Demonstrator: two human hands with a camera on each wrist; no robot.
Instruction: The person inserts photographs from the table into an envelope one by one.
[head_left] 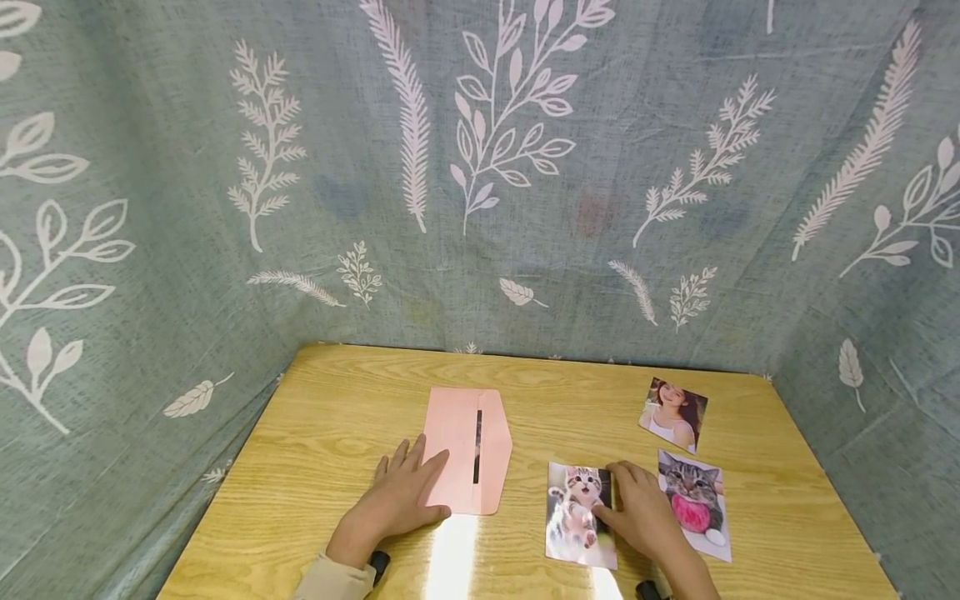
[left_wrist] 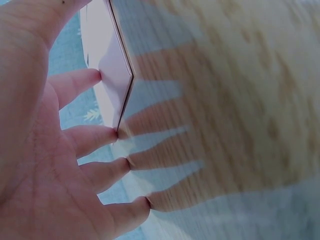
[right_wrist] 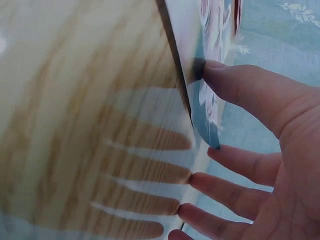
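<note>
A pink envelope [head_left: 452,417] lies on the table with its pointed flap [head_left: 497,450] spread to the right. A dark strip [head_left: 477,458] shows at its opening. My left hand [head_left: 401,492] rests at the envelope's left edge, fingers spread, index finger over the paper and the other fingertips on the table. Right of the envelope lies a kitten photo [head_left: 573,521]. My right hand [head_left: 641,510] pinches its right side, thumb on the picture and index fingertip at the far corner, which bends up in the right wrist view [right_wrist: 212,137].
A photo of a cat with a pink ball [head_left: 693,508] lies just right of my right hand. Behind it is a photo of a smiling person [head_left: 672,415]. The wooden table [head_left: 360,375] is enclosed by a leaf-patterned cloth [head_left: 450,275], and light glares near its front edge.
</note>
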